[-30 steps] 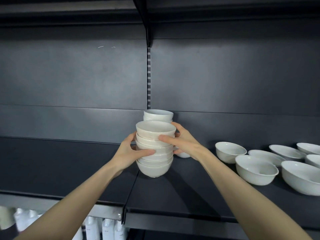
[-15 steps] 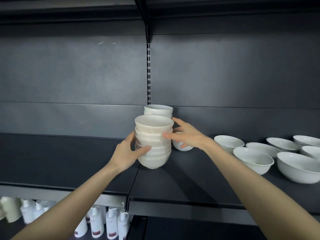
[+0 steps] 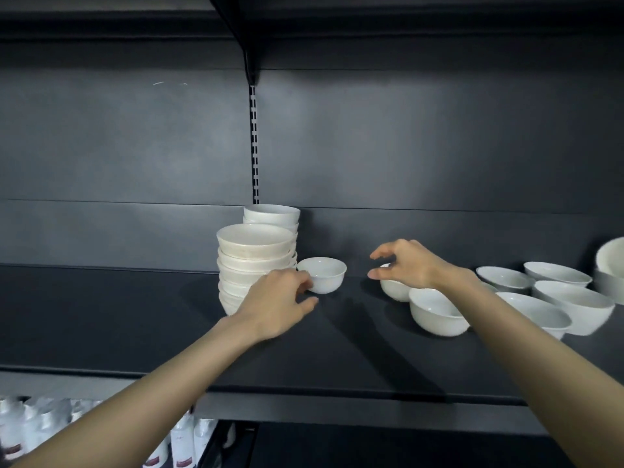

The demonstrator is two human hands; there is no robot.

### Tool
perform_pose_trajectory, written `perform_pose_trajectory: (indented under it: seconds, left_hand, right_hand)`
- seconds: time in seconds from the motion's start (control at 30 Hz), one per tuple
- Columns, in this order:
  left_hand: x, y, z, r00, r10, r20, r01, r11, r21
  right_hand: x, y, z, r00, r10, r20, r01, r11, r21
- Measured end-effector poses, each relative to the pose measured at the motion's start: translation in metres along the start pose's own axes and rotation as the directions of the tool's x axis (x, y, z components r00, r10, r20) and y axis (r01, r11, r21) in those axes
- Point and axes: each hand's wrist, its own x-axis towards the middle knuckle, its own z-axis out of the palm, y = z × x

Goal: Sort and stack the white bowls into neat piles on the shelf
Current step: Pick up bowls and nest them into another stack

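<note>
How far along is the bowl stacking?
Partly done. Two stacks stand on the shelf. The left hand reaches for a small bowl beside them; the right hand hovers open over another bowl. Several loose bowls on the right remain unsorted.

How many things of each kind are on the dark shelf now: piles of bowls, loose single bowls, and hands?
Piles of bowls: 2
Loose single bowls: 8 as far as visible, one cut off at the right edge
Hands: 2
Total: 12
</note>
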Motion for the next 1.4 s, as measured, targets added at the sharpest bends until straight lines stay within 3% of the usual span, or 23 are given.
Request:
perform_pose_trajectory:
  seconds: [0.33,0.57,0.87,1.07,1.27,1.4]
  left_hand:
    - [0.073,0.023,0.075,0.986,-0.165,0.018,0.164,0.985,0.049]
    - [0.102,0.022,0.112,0.968,-0.251,-0.005,0.25,0.96,0.13]
    - [0.119,0.009,0.129,0.955,-0.294,-0.039,0.295,0.923,0.246]
    - [0.124,-0.003,0.128,0.956,-0.273,-0.104,0.283,0.954,0.1]
    - [0.131,0.008,0.117,0.952,-0.06,-0.302,0.031,0.995,-0.098]
    - [0.141,0.02,0.109,0.945,-0.049,-0.324,-0.045,0.96,-0.275]
  right_hand:
    - [0.022,0.092,-0.025,0.999,0.034,-0.01,-0.034,0.999,-0.009]
    - [0.044,0.136,-0.023,0.998,0.032,0.057,-0.035,0.999,0.037]
    - [0.068,0.151,-0.01,0.972,0.117,0.203,-0.137,0.986,0.09]
    - [0.077,0.151,-0.006,0.967,0.131,0.219,-0.154,0.984,0.094]
    - [0.079,0.149,-0.007,0.952,0.149,0.266,-0.184,0.977,0.112]
    - [0.08,0.142,-0.004,0.95,0.153,0.272,-0.191,0.974,0.119]
